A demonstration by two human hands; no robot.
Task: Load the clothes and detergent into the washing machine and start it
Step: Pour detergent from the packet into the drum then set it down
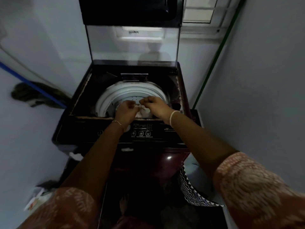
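A narrow room with pale walls (264,80) fills the frame; a window (201,10) shows at the upper right. A dark washer (148,162) stands in the middle, its lid (132,45) raised upright at the top centre; the white drum (130,91) lies open below it; the panel (142,131) runs along the near edge. At the left a mop (33,93) leans on the wall; at the right a green pipe (212,63) slants down beside the washer; a zigzag cloth (186,184) hangs at the lower right. Both forearms cross the panel and hide part of it. The left hand (126,111) and right hand (155,105) meet over the drum's near rim; the fingers (129,103) of both are curled, pinching a pale garment (145,112), which hangs into the drum.
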